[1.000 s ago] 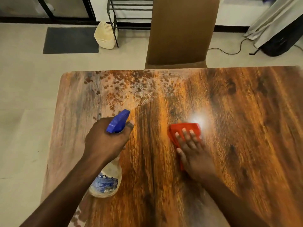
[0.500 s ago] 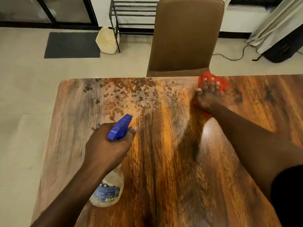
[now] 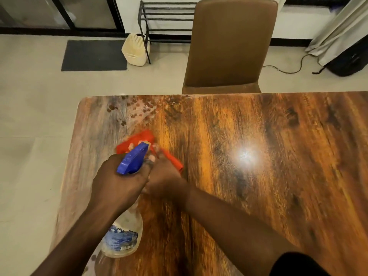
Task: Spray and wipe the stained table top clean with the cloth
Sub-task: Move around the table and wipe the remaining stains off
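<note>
My left hand [image 3: 117, 184] grips a clear spray bottle [image 3: 122, 238] with a blue trigger head, held above the left part of the wooden table top [image 3: 258, 156]. Just behind it, my right hand [image 3: 165, 176] presses a red cloth [image 3: 141, 141] flat on the table; the fingers are blurred and partly hidden by the sprayer head. Brown stain spots [image 3: 135, 110] remain in the far left corner, beyond the cloth. A few more spots show by the near edge under the bottle.
A brown chair [image 3: 229, 46] stands against the table's far edge. On the floor beyond are a cream bin [image 3: 134, 50], a black rack [image 3: 165, 18], a dark mat [image 3: 93, 55] and a cable [image 3: 288, 66]. The table's left edge drops to tiled floor.
My right hand swept the red cloth from the far edge by the chair leftward and nearer, through the stained patch. Many spots are gone. The left hand with the bottle stayed put.
</note>
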